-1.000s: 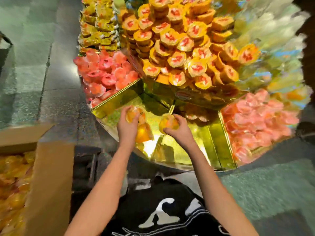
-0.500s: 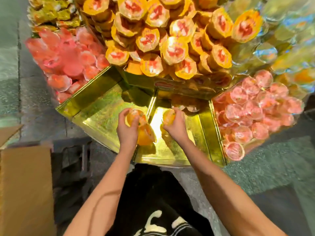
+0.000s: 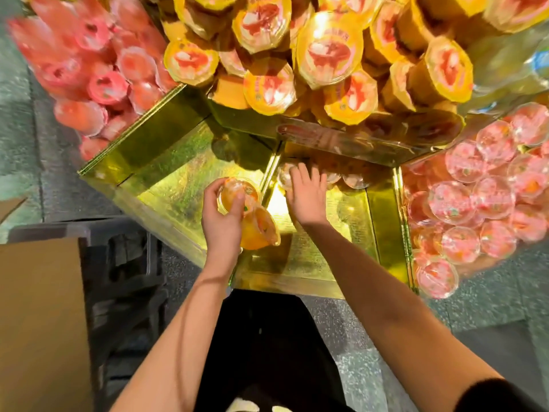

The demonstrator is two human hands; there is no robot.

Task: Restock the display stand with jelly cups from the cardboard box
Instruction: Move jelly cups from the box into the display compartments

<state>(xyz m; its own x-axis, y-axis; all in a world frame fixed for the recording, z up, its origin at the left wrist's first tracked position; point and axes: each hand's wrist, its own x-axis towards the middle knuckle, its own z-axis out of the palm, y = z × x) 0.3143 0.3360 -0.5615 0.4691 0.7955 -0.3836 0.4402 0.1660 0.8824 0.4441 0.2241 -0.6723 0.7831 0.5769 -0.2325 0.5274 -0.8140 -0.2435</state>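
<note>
My left hand point(image 3: 221, 215) grips two orange jelly cups point(image 3: 258, 227) over the gold display stand point(image 3: 166, 185), one by its clear lid, the other hanging below the palm. My right hand point(image 3: 307, 193) reaches flat, fingers spread, into the right gold compartment point(image 3: 347, 209), touching a row of orange cups point(image 3: 353, 178) at its back. I cannot tell whether it holds one. The cardboard box point(image 3: 41, 319) shows only its flap at the lower left.
Yellow-lidded cups point(image 3: 329, 52) are heaped on the tier above. Pink cups fill the left bin point(image 3: 98, 78) and the right bin point(image 3: 481, 203). A dark crate point(image 3: 124, 281) stands between box and stand. Grey speckled floor lies around.
The view has moved closer to the stand. My right hand has let go of its orange cup at the back of the right compartment and spread flat. The left hand keeps its two cups.
</note>
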